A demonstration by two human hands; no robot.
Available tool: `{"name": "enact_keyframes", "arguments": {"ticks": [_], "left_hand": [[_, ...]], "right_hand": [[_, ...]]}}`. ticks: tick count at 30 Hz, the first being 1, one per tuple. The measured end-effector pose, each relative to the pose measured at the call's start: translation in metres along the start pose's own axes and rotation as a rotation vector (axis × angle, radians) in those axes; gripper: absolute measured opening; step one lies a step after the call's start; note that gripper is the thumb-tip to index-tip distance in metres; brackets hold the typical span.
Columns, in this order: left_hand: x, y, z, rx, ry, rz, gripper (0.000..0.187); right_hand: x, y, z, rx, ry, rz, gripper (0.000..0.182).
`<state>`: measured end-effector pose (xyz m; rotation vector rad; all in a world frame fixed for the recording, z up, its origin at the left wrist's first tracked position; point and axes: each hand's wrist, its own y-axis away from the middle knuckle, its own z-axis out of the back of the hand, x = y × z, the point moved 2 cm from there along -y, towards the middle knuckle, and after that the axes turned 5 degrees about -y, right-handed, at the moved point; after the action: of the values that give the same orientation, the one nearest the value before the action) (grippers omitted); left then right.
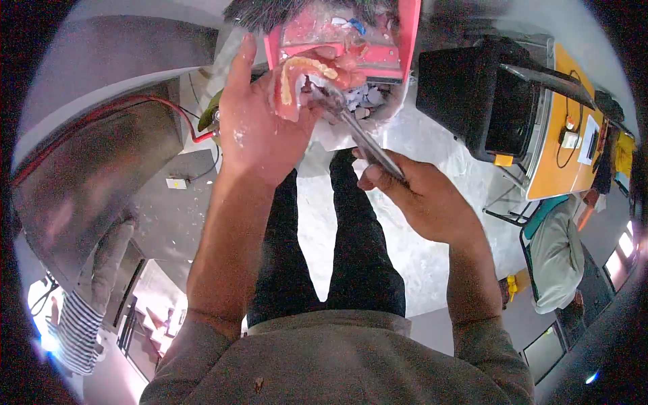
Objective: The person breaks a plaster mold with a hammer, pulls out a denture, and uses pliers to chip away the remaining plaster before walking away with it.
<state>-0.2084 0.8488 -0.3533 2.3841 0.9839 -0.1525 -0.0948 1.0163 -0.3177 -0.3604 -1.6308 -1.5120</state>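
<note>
Near the top of the head view, my left hand (260, 128) holds a curved denture (291, 75). It has a pink base and a pale yellow ridge of teeth. The thumb stands out to the side, and the other fingers are partly hidden behind the denture. White residue sticks to the palm. My right hand (422, 196) is closed around the handle of a long metal hand tool (371, 147), whose exact kind I cannot make out. The tool's tip reaches the inner side of the denture, where some white material shows.
Below the denture stands a bin (399, 108) with white broken chunks. A pink dustpan (407, 40) and dark brush bristles (270, 12) lie beyond. Right are a black box (452, 94) and an orange table (557, 142). A red hose (182, 115) runs left, near another person's striped sleeve (75, 331).
</note>
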Motion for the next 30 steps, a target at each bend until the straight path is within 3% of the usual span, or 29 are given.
{"name": "enact_keyframes", "arguments": {"ticks": [2,9,14,19,24,26,27,29,30], "left_hand": [[-0.003,0.007,-0.009,-0.137,-0.114,-0.075,0.064],[-0.006,0.018,-0.028,-0.044,-0.14,-0.116,0.061],[-0.008,0.019,-0.029,-0.118,-0.339,-0.161,0.056],[-0.006,0.018,-0.027,-0.14,-0.296,-0.161,0.053],[-0.008,0.01,-0.021,-0.155,-0.178,-0.163,0.053],[-0.006,0.006,-0.024,0.093,0.054,-0.065,0.047],[-0.005,0.003,-0.022,0.095,0.054,-0.065,0.047],[-0.004,-0.001,-0.021,0.304,0.054,-0.154,0.039],[-0.005,-0.001,-0.018,0.302,0.048,-0.155,0.039]], "right_hand": [[0.003,0.001,0.003,-0.025,-0.012,-0.01,0.038],[0.013,0.005,0.01,0.027,-0.042,-0.158,0.039],[0.023,0.007,0.011,0.044,-0.048,-0.115,0.039],[0.034,0.006,0.014,0.062,0.015,-0.295,0.039],[0.022,0.009,0.008,0.033,-0.039,-0.119,0.037],[0.026,0.01,0.005,0.033,-0.048,-0.092,0.037],[0.03,0.011,0.004,0.016,0.011,-0.102,0.038],[0.032,0.015,-0.001,0.0,0.068,-0.112,0.04],[0.032,0.017,-0.005,-0.069,0.061,-0.033,0.04]]}}
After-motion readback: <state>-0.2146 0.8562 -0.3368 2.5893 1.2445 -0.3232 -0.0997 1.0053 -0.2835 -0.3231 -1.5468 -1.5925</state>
